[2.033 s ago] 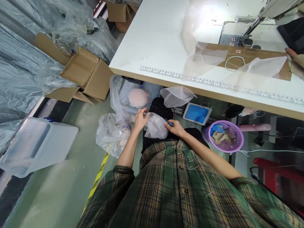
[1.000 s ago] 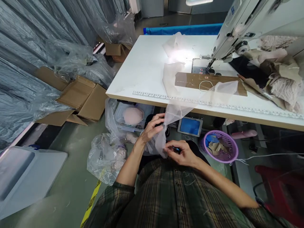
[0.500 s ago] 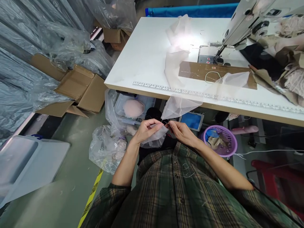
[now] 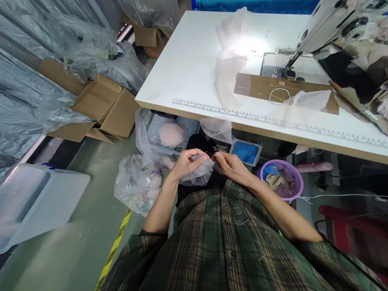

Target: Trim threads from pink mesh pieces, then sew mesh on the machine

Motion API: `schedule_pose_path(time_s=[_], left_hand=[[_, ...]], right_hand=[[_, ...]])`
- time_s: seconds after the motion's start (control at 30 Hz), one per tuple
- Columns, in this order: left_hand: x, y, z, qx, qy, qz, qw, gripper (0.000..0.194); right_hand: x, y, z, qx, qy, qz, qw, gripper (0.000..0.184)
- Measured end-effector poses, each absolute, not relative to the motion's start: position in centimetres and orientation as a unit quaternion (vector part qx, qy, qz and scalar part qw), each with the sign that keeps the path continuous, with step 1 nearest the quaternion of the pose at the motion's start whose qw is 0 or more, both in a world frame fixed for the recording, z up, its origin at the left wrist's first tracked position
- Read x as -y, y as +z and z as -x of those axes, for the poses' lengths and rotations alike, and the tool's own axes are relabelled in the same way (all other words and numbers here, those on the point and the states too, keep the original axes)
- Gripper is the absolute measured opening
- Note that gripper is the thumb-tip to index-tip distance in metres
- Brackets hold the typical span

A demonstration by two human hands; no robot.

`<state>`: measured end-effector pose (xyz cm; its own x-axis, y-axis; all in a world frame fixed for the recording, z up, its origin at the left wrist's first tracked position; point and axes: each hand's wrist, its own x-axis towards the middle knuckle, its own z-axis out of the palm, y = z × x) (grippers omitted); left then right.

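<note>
Over my lap, my left hand [image 4: 188,163] is closed on a piece of sheer white fabric [image 4: 198,174], pinching its upper edge between thumb and fingers. The rest of that piece hangs down below the fingers in folds. My right hand [image 4: 232,165] is closed close beside it, with fingertips almost at the fabric's edge. A thin dark tip pokes out of its fingers, part of small thread snips that are mostly hidden. Another sheer white piece [image 4: 216,128] hangs from the table's front edge, just beyond my hands.
The white sewing table [image 4: 182,68] carries a sewing machine [image 4: 318,32], a brown strip [image 4: 254,85] and more sheer fabric [image 4: 228,72]. Beneath are a clear bin with a pink pad [image 4: 172,134], a blue-topped tray [image 4: 246,152] and a purple basket [image 4: 298,182]. A cardboard box [image 4: 118,115] stands left.
My hands have come together at the fabric's edge. The hanging sheer piece, lifted toward my left hand a second ago, has dropped back to the table edge. The view has tilted.
</note>
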<state>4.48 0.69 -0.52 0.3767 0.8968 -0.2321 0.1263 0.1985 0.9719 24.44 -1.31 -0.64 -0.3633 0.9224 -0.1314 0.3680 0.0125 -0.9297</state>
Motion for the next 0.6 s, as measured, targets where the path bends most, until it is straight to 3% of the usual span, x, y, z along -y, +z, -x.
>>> schedule_pose_path(time_s=[0.3, 0.47, 0.6], left_hand=[[-0.7, -0.5, -4.5, -0.468, 0.304, -0.556, 0.616, 0.03], [-0.2, -0.1, -3.9, -0.489, 0.27, -0.558, 0.614, 0.034], [-0.1, -1.4, -2.6, -0.508, 0.249, -0.611, 0.554, 0.031]], right_hand=[[1.1, -1.0, -23.5, 0.667, 0.473, 0.514, 0.261, 0.048], [2.3, -2.0, -23.3, 0.614, 0.544, 0.477, 0.314, 0.037], [3.4, -4.4, -22.4, 0.597, 0.612, 0.426, 0.296, 0.035]])
